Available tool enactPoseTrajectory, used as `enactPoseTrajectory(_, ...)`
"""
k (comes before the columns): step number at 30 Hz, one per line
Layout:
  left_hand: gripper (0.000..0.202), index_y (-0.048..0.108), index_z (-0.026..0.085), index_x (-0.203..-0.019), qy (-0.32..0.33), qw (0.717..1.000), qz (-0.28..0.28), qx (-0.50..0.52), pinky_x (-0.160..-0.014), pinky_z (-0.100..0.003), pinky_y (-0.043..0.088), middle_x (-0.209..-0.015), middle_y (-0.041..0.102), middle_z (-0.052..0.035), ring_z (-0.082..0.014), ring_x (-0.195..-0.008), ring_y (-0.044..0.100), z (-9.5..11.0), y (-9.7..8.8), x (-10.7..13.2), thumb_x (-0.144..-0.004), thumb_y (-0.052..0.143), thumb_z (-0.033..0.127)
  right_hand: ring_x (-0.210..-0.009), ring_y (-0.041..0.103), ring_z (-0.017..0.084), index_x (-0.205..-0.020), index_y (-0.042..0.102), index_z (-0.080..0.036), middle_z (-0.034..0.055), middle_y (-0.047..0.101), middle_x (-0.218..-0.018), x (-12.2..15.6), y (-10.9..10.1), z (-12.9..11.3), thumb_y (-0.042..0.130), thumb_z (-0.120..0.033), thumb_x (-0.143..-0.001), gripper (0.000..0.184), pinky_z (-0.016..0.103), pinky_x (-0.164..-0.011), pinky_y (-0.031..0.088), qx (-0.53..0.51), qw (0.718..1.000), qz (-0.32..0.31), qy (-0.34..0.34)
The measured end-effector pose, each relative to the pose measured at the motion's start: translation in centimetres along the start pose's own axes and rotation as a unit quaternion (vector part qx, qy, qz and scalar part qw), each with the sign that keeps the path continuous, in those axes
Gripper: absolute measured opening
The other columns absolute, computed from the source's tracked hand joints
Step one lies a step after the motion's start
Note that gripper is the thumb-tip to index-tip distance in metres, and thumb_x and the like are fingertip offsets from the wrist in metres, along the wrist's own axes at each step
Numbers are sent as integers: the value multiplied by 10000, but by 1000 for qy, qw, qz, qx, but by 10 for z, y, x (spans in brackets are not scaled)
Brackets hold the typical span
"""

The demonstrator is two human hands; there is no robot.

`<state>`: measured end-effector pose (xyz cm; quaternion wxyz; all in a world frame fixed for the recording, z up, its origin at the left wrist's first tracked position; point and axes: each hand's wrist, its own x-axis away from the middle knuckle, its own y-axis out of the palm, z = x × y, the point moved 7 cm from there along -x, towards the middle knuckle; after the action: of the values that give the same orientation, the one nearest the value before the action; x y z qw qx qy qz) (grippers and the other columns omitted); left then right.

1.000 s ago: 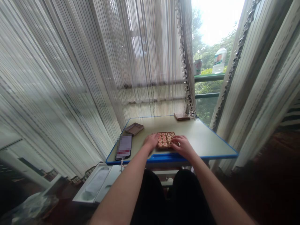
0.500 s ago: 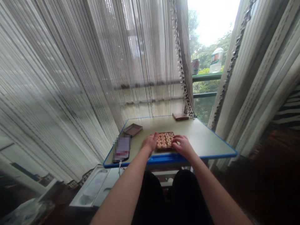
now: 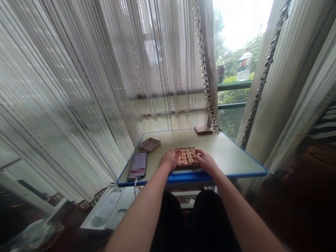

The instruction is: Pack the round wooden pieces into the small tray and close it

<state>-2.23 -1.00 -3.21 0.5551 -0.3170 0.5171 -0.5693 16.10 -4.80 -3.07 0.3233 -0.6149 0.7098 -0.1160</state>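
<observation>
A square wooden box (image 3: 186,166) lies near the front edge of the table, holding rows of round Chinese chess pieces (image 3: 184,161) with red and dark markings. My left hand (image 3: 170,160) grips the box's left side, its thumb at the rim by the left-hand pieces. On the opposite side, my right hand (image 3: 206,160) holds the right edge, thumb nearer me and index finger towards the far corner. The box sits between both hands, and parts of its sides are covered by the fingers.
A shallow brown tray (image 3: 149,144) and a phone (image 3: 138,166) with a white cable lie on the table's left. A flat brown box (image 3: 203,130) rests at the back edge. A can (image 3: 220,74) and a bottle (image 3: 244,66) stand by the window, beyond string curtains (image 3: 168,59).
My right hand has gone from pinching fingers over the lower right pieces to a wider hold on the box's right edge. My left hand has settled closer along the left side. The view shifted slightly.
</observation>
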Motion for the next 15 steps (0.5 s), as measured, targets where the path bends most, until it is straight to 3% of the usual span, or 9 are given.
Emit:
enactPoseTrajectory(7, 711, 530, 110, -1178, 15, 1000, 19, 2, -1002, -357, 282, -1245, 530, -145, -243, -1182, 447, 4, -4, 1, -871, 52, 538, -794, 596, 161, -940, 616, -189, 72, 618, -996, -1, 0, 0, 481, -292, -749, 255, 280, -740, 466, 8, 999, 27, -40)
enactPoseTrajectory(11, 722, 614, 135, -1036, 32, 998, 49, 18, -917, -320, 364, -1084, 625, -136, -234, -1039, 547, 10, -12, 5, -868, 43, 544, -714, 598, 142, -823, 627, -168, 72, 620, -919, -3, -2, 5, 471, -288, -743, 212, 268, -720, 464, 14, 999, 41, -15)
enactPoseTrajectory(15, 762, 649, 152, -923, 6, 999, 40, 17, -800, -324, 418, -955, 661, -139, -249, -919, 595, 10, -16, 15, -847, 25, 584, -743, 606, 165, -857, 635, -162, 72, 650, -856, -3, -4, 3, 458, -296, -749, 247, 279, -720, 459, 23, 999, 34, 5)
